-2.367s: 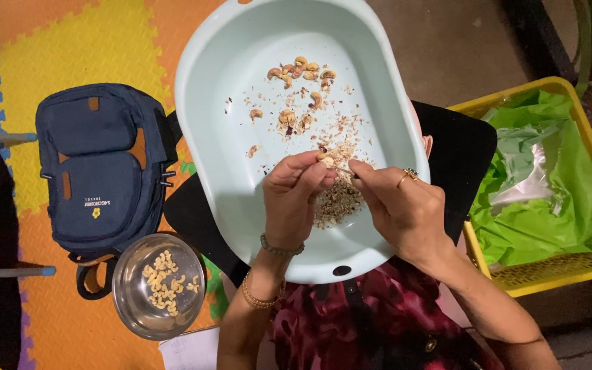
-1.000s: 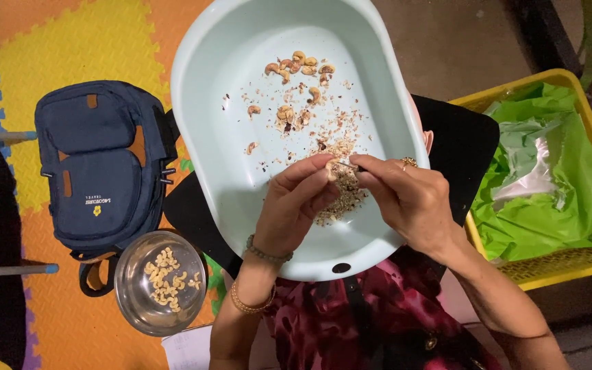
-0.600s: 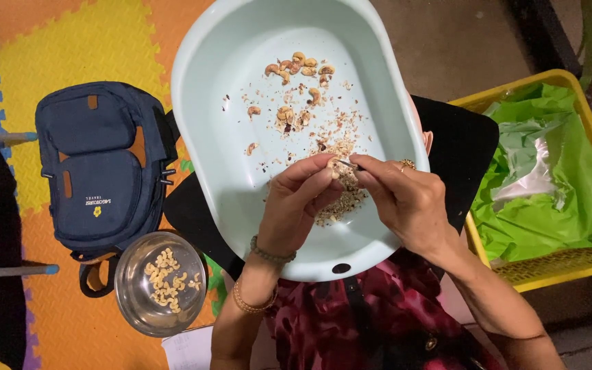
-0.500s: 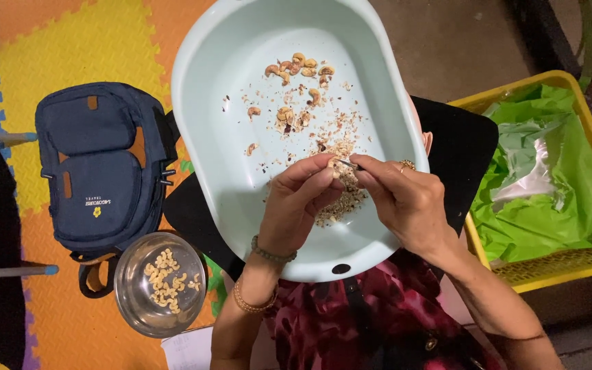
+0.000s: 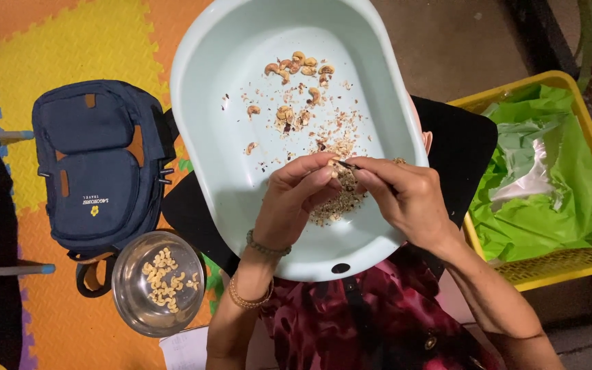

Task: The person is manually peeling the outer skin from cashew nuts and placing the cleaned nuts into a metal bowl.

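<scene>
A pale blue oval tub (image 5: 214, 103) rests on my lap. It holds several unpeeled cashew nuts (image 5: 299, 67) at its far side and a heap of peel scraps (image 5: 334, 202) under my hands. My left hand (image 5: 296, 199) pinches a single cashew nut (image 5: 332, 169) between thumb and fingers. My right hand (image 5: 402, 199) holds a thin dark peeling tool (image 5: 348, 164) whose tip touches that nut. Both hands hover over the scrap heap, close together.
A steel bowl (image 5: 131, 301) with several peeled cashews (image 5: 162, 277) sits at lower left on the coloured foam mat (image 5: 70, 41). A navy backpack (image 5: 94, 164) lies left of the tub. A yellow crate (image 5: 563, 264) lined with green plastic (image 5: 549, 178) stands on the right.
My hands have stayed over the scrap heap, with small turns of the nut in my left fingers and small strokes of the tool. The view shifted slightly.
</scene>
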